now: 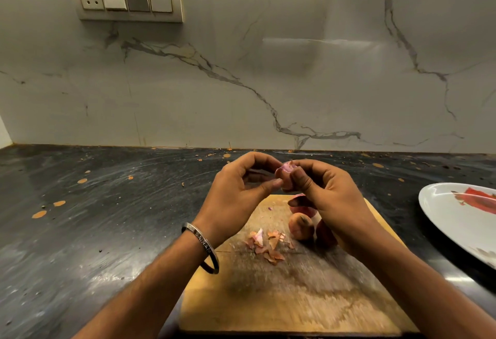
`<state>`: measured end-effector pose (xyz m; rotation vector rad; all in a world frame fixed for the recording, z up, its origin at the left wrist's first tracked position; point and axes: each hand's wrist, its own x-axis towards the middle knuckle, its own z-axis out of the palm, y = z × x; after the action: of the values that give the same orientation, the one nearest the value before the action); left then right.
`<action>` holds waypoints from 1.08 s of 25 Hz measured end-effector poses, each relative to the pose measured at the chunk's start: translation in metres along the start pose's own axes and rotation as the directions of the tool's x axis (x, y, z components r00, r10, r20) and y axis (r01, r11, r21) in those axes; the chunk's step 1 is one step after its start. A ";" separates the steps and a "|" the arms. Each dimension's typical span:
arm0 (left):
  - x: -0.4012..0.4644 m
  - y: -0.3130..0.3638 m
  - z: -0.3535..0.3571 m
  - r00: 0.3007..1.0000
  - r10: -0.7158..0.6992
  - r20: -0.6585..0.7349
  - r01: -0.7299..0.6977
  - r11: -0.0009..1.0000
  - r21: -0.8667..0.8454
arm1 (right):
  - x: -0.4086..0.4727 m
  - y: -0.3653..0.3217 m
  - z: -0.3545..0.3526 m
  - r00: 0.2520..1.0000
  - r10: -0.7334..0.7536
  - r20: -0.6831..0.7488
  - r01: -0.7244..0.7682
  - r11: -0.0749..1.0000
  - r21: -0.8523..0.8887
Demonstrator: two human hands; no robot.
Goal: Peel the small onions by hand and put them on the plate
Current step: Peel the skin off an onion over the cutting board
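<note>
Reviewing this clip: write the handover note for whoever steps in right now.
Both hands grip one small onion in the air above the cutting board: left hand pinches it, right hand holds it.
Unpeeled onions and loose skins lie on the board.
The plate on the right shows no onions in its visible part.
Left: finish peeling this one, plate it, then the rest.

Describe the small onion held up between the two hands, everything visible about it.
The small pinkish-purple onion is held in the air above the far edge of the wooden cutting board. Its exposed surface looks smooth, pale and glossy, with a papery scrap of skin at its top. The left hand pinches it from the left with its fingertips, and the right hand grips its right side, hiding part of it.
</note>
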<state>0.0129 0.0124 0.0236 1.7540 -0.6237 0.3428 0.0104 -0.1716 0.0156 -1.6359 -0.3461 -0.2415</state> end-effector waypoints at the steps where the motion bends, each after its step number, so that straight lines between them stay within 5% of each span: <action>1: 0.000 0.000 0.000 1.000 0.006 -0.003 -0.006 1.000 -0.018 | 0.000 0.000 0.001 1.000 0.006 0.015 -0.006 1.000 0.005; 15: -0.001 -0.002 0.000 0.992 -0.030 -0.126 0.032 0.999 0.015 | -0.003 -0.006 0.003 0.995 -0.018 0.102 0.019 1.000 -0.008; 27: -0.002 -0.001 0.000 1.000 -0.019 -0.003 0.019 0.996 0.090 | -0.004 -0.004 0.004 0.994 -0.066 0.084 0.070 0.996 -0.046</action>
<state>0.0118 0.0129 0.0212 1.8442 -0.5972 0.3649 0.0052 -0.1680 0.0175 -1.6870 -0.4628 -0.2355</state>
